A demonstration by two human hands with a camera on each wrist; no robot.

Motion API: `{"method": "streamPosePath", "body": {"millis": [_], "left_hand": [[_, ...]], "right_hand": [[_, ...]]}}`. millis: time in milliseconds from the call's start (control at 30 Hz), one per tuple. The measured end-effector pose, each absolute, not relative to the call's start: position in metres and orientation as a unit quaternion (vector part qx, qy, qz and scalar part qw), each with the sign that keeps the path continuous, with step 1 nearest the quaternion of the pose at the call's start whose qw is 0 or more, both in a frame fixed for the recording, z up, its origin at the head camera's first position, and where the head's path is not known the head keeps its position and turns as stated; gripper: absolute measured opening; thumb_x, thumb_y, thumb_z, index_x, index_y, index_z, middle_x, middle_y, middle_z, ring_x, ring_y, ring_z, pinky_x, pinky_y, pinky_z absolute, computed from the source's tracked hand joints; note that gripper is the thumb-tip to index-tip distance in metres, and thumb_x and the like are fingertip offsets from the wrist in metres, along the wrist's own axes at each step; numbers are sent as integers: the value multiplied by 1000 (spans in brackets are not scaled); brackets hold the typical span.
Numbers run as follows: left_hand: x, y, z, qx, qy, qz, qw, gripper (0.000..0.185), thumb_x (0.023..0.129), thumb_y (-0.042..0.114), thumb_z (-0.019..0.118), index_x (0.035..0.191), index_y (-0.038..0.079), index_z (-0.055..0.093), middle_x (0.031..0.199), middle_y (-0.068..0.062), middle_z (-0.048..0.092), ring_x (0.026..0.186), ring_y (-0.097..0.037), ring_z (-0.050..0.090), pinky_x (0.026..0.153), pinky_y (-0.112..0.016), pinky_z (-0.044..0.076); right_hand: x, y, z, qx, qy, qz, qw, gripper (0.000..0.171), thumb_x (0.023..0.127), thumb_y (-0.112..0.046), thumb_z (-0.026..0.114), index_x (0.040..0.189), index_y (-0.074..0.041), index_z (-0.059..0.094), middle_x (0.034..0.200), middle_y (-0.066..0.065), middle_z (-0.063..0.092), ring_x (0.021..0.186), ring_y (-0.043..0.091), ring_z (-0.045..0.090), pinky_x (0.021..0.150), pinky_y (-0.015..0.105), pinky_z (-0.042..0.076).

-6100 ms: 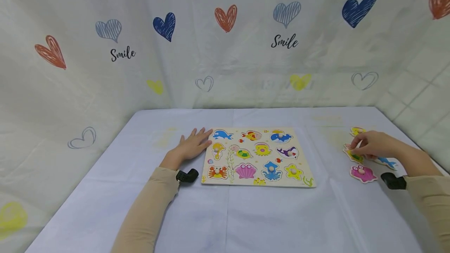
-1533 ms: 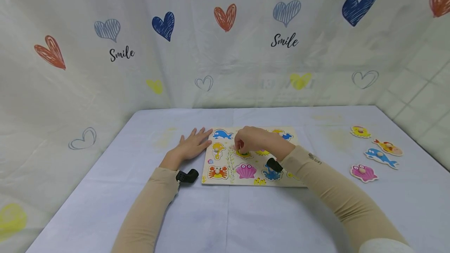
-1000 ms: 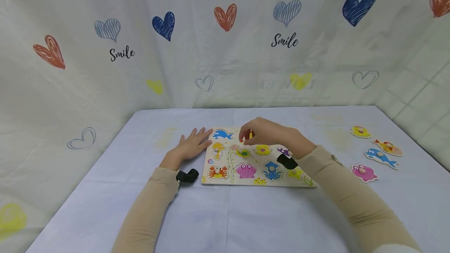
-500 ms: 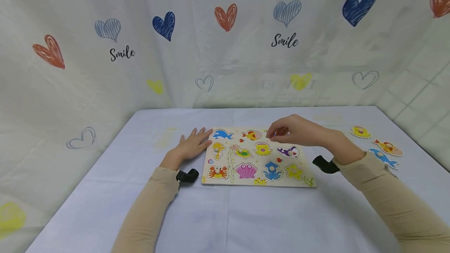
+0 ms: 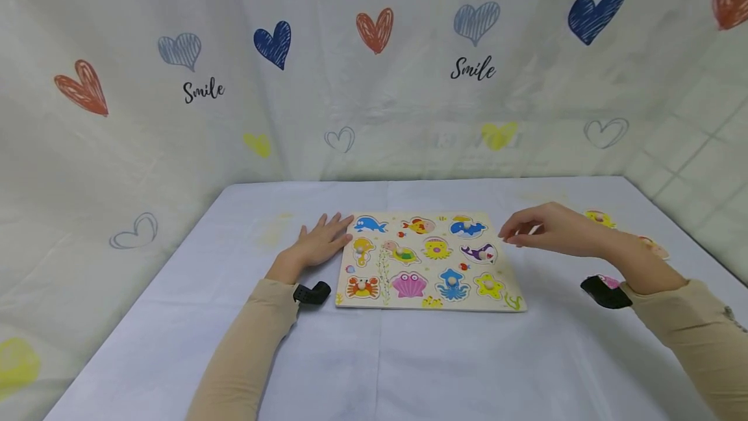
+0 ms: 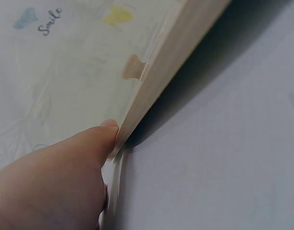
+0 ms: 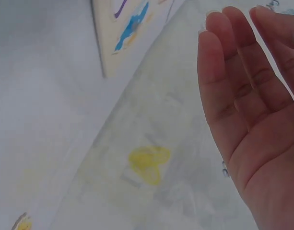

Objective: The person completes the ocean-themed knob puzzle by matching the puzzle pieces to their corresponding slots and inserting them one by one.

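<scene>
At far left, extends a beige left sleeve (image 5: 239, 349) with a black camera (image 5: 311, 293) at the wrist. Rests the left hand (image 5: 316, 243) on the white tablecloth (image 5: 327, 356), fingers straight and spread wide, gripping nothing, tips touching the left edge of the pale board (image 5: 432, 281) near its far corner.

At centre, flat on the cloth, the board with sea animals in three rows. Far row, left to right: plain blue whale (image 5: 369, 224), red-and-yellow fish (image 5: 419, 225), knobbed blue whale (image 5: 467, 229). Middle row: seahorse (image 5: 363, 253), turtle (image 5: 403, 254), octopus (image 5: 436, 249), purple whale (image 5: 479, 253). Near row: crab (image 5: 362, 287), shell (image 5: 409, 285), squid (image 5: 452, 287), star (image 5: 489, 286).

Just right of the board, holds the right hand (image 5: 546, 229) raised above the cloth, fingers loosely bent, thumb near the fingertips, palm bare in the right wrist view.

At far right, loose on the cloth: pink piece (image 5: 611, 281), mostly behind the right wrist's camera (image 5: 606, 294); yellow piece (image 5: 600, 217), beyond the forearm; orange piece (image 5: 656, 247), partly covered by it.
</scene>
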State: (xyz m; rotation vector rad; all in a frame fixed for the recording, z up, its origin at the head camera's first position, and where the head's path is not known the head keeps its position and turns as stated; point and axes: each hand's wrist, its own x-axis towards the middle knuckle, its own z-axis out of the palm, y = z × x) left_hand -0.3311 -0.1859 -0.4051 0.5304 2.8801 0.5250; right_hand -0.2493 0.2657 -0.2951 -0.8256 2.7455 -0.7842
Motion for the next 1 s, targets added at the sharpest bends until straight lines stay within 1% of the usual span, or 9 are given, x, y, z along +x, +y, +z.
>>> {"method": "streamPosePath", "body": {"millis": [133, 300, 400, 533, 700, 767, 1000], "left_hand": [[-331, -185, -404, 179, 965, 175, 82, 64, 109, 54, 35, 165, 27, 23, 171, -9, 13, 156, -38, -1, 115, -72, -4], [-330, -185, -402, 177, 964, 177, 85, 64, 109, 53, 36, 166, 27, 22, 171, -9, 12, 156, -38, -2, 115, -72, -5], [-329, -185, -401, 176, 964, 178, 86, 64, 109, 53, 36, 166, 27, 22, 171, -9, 12, 156, -38, -2, 115, -72, -5], [-328, -185, -402, 177, 964, 179, 84, 64, 109, 53, 36, 165, 26, 23, 171, -10, 12, 156, -38, -2, 115, -72, -5], [-329, -184, -403, 179, 964, 182, 82, 63, 109, 52, 37, 165, 26, 23, 171, -10, 13, 156, -38, -1, 115, -72, -5], [-329, -184, -403, 179, 963, 183, 83, 64, 109, 52, 37, 165, 26, 23, 171, -10, 13, 156, -38, -2, 115, -72, -5], [-329, -185, -403, 178, 964, 181, 84, 64, 109, 53, 36, 165, 26, 23, 171, -10, 12, 156, -38, -1, 115, -72, -4]], "right_hand": [[-242, 294, -300, -260, 918, -282, 98, 19, 97, -7, 70, 115, -3, 72, 105, 4, 73, 87, 18, 68, 75, 28, 59], [-239, 326, -308, -235, 917, -295, 127, 24, 98, -9, 69, 120, 1, 69, 106, 6, 71, 86, 15, 68, 71, 30, 60], [-239, 344, -314, -228, 914, -303, 144, 24, 99, -5, 67, 120, 5, 67, 106, 7, 70, 84, 14, 66, 70, 31, 60], [-236, 365, -321, -219, 916, -293, 166, 24, 98, -4, 67, 119, 7, 66, 102, 5, 69, 82, 12, 64, 69, 30, 60], [-232, 381, -328, -174, 922, -279, 203, 22, 96, -7, 69, 115, 3, 68, 95, 2, 60, 76, 12, 58, 67, 29, 58], [-231, 386, -332, -163, 923, -281, 207, 20, 95, -7, 70, 113, 2, 69, 91, 2, 57, 73, 12, 57, 66, 29, 57], [-229, 396, -343, -157, 926, -271, 209, 17, 93, -11, 73, 106, -5, 64, 82, -1, 54, 66, 10, 56, 59, 26, 53]]}}
